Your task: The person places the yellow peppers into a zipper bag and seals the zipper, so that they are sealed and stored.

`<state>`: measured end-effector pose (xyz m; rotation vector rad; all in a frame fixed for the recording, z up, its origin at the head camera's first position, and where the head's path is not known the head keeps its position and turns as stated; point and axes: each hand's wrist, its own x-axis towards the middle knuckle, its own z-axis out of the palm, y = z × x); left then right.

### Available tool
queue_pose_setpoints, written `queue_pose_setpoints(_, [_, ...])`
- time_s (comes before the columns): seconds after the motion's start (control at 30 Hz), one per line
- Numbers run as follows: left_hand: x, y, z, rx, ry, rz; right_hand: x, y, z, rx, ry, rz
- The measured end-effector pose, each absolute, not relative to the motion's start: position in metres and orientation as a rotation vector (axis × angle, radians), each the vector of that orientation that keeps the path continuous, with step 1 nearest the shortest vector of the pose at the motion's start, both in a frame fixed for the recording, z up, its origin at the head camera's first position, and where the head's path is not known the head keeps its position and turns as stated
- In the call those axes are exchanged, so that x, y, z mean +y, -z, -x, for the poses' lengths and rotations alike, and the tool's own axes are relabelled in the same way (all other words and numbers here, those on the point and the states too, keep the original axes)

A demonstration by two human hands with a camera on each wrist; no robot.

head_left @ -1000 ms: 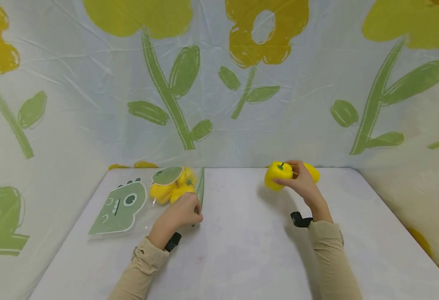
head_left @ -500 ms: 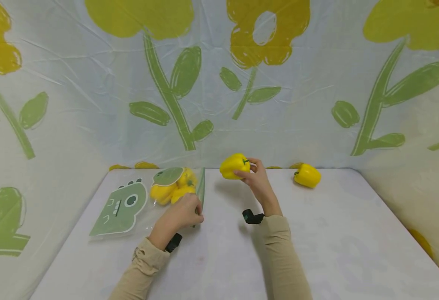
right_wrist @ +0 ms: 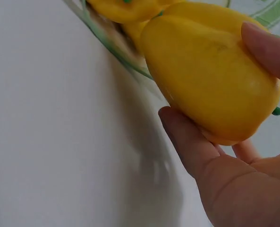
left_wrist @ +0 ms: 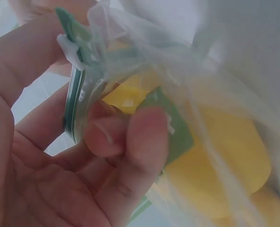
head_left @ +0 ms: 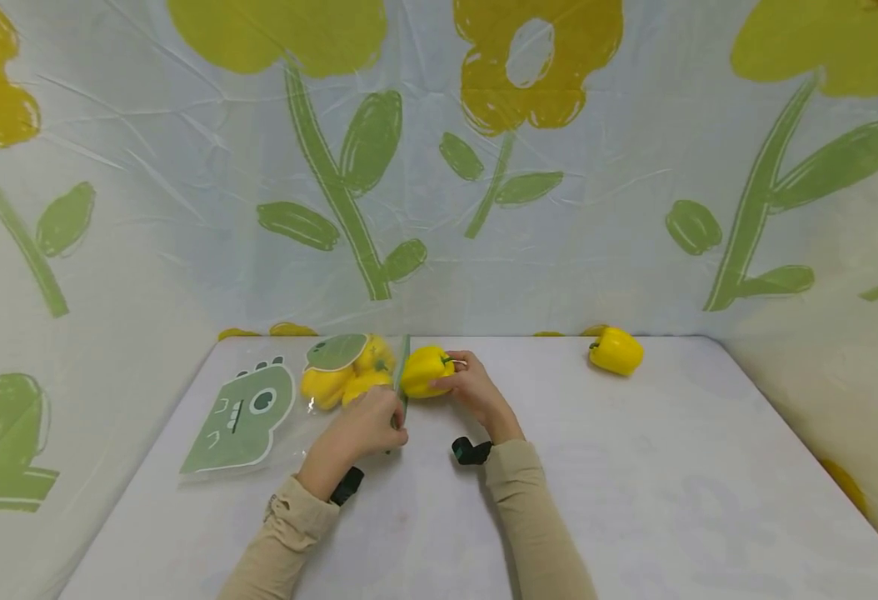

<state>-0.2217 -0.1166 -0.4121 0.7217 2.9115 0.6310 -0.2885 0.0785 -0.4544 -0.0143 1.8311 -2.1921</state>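
A clear zip bag (head_left: 240, 421) with a green cartoon print lies on the left of the table, its green-edged mouth facing right. Several yellow bell peppers (head_left: 326, 388) show through its plastic. My left hand (head_left: 364, 427) grips the bag at the mouth; in the left wrist view the fingers curl around the green zip edge (left_wrist: 73, 106) beside a white slider (left_wrist: 71, 51). At the opening, my right hand (head_left: 481, 398) holds another yellow bell pepper (head_left: 426, 372) between thumb and fingers. The right wrist view shows this pepper (right_wrist: 208, 71) against the bag's open rim.
One more yellow bell pepper (head_left: 616, 351) lies on its side at the back right of the white table (head_left: 679, 483). A flower-printed curtain (head_left: 574, 275) rises along the back and both sides.
My right hand has carried the pepper left from the back right, then lowered it to the bag's mouth. The left hand stays on the bag.
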Motion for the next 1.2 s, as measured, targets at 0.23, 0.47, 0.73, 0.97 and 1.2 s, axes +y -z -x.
queue_pose_setpoints(0.23, [-0.117,0.412,0.221,2.955,-0.578,-0.755,0.07,0.46,0.286,1.913,2.053,0.106])
queue_pose_setpoints(0.47, [-0.117,0.413,0.221,2.942,-0.589,-0.772,0.066,0.463,0.282,2.024,1.955,0.203])
queue_pose_setpoints(0.73, [-0.119,0.414,0.222,2.917,-0.629,-0.839,0.054,0.466,0.279,2.266,1.707,0.317])
queue_pose_setpoints(0.97, [-0.121,0.413,0.222,2.935,-0.624,-0.822,0.066,0.462,0.28,2.163,1.802,0.289])
queue_pose_setpoints(1.2, [-0.121,0.411,0.222,2.932,-0.632,-0.787,0.075,0.461,0.281,2.211,1.991,0.233])
